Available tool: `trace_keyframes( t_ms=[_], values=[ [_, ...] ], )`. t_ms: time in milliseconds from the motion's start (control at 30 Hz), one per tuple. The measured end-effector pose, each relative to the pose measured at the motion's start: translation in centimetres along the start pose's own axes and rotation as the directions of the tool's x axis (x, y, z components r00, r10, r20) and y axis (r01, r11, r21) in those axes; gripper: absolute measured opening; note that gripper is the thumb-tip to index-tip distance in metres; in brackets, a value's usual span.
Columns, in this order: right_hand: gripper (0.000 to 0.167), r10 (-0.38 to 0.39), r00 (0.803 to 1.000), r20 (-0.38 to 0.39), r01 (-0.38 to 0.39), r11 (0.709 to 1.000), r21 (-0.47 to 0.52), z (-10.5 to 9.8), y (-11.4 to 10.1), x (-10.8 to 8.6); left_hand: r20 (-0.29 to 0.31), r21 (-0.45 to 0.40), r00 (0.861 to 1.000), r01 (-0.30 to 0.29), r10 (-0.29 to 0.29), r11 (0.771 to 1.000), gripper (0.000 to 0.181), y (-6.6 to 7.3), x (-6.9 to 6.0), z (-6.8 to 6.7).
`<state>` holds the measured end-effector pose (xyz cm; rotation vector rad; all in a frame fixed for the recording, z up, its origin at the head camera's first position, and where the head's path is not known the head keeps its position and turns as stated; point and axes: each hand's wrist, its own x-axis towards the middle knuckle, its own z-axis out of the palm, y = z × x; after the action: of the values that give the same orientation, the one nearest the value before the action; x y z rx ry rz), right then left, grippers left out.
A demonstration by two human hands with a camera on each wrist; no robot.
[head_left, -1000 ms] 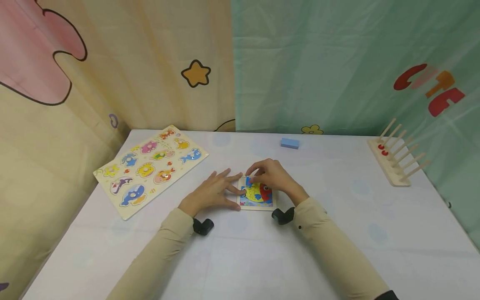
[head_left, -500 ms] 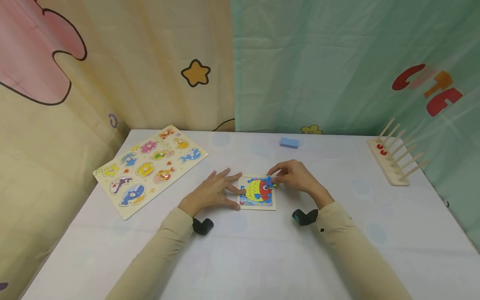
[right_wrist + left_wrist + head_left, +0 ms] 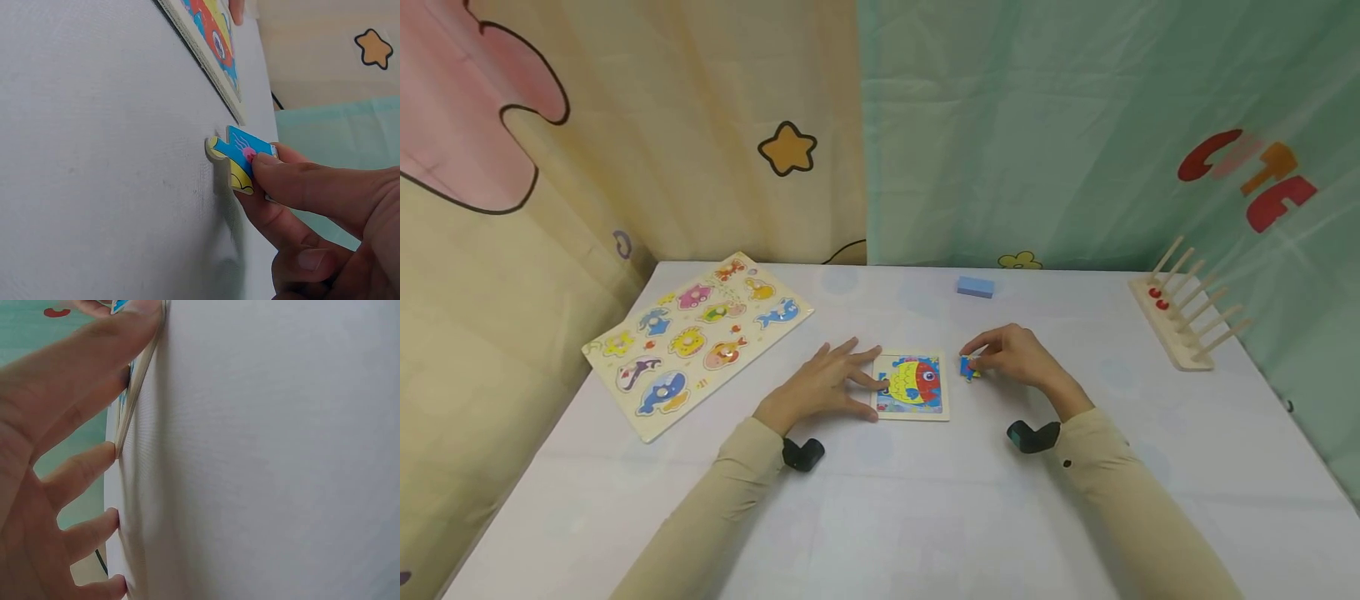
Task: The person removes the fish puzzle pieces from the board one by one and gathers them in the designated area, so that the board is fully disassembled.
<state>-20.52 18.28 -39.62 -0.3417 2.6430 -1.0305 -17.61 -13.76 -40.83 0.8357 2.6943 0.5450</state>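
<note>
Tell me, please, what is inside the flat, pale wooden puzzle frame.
Inside the puzzle frame is a yellow-and-red fish picture on blue. The left hand covers part of its left edge; whatever lies beneath cannot be seen.

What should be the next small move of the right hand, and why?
Probably lower the blue-and-yellow jigsaw piece onto the white tablecloth: the right hand pinches it close to that surface, right of the fish puzzle, whose left edge the left hand touches.

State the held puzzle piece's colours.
The puzzle piece is blue, yellow and pink, best seen in the right wrist view.
</note>
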Motion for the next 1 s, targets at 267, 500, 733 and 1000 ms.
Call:
trace_keyframes(
  t_ms=[267,500,733,1000],
  values=[
    [0.018,0.000,0.999,-0.033,-0.001,0.999,-0.044,0.2,-0.5,0.4,0.018,-0.012,1.000,0.011,-0.011,1.000,0.055,0.0,0.1,-0.1],
    [0.016,0.068,0.996,-0.063,-0.072,0.995,-0.065,0.2,-1.1,0.7,0.034,-0.022,0.999,0.017,-0.017,1.000,0.053,0.0,0.2,-0.3],
    [0.017,0.108,0.992,-0.069,-0.113,0.991,-0.076,0.4,-1.3,0.6,0.033,-0.024,0.999,0.019,-0.018,1.000,0.053,0.0,0.2,-0.4],
    [0.015,0.140,0.987,-0.085,-0.147,0.985,-0.091,0.8,-1.4,0.5,0.029,-0.029,0.999,0.021,-0.020,0.999,0.052,0.0,0.1,-0.2]
  ],
)
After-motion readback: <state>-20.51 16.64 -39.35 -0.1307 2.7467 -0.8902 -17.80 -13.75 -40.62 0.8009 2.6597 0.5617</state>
